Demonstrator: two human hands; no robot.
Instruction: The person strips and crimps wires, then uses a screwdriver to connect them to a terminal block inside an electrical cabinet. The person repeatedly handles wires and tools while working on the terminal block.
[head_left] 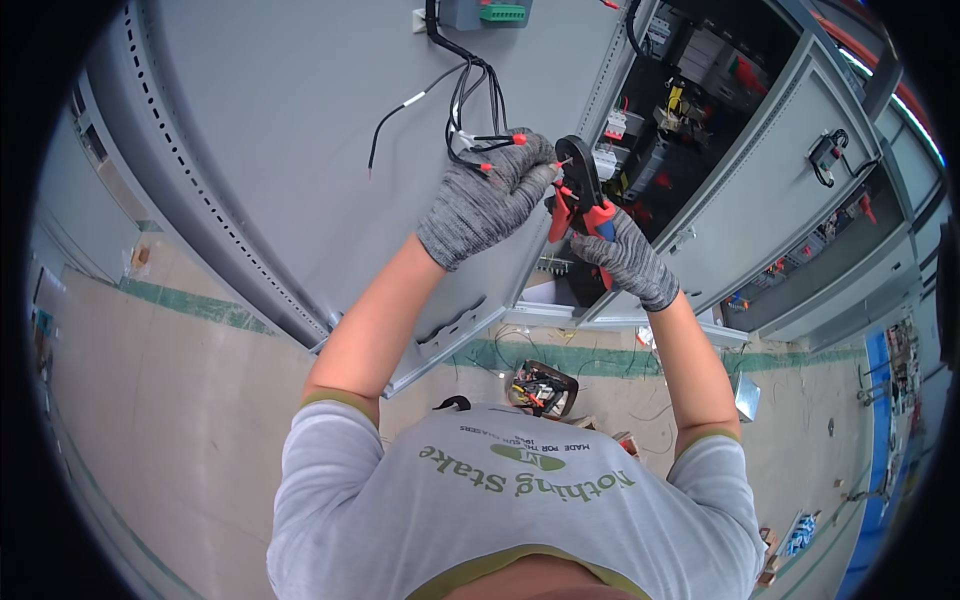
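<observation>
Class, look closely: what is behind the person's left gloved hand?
The grey panel shows around the left hand; the patch directly behind it is covered, so anything there cannot be seen.

An industrial workshop, apparently for electrical cabinet work. Tall grey cabinet doors (pixel 300 130) are seen standing open; modules and wiring are fitted inside a dark cabinet interior (pixel 655 155). The wide pale floor (pixel 180 400) is crossed by green bands (pixel 190 304). A bin (pixel 574 386) heaped with hand tools is set down there. Black wires (pixel 491 88) and crimping pliers (pixel 588 180) are being handled.
</observation>
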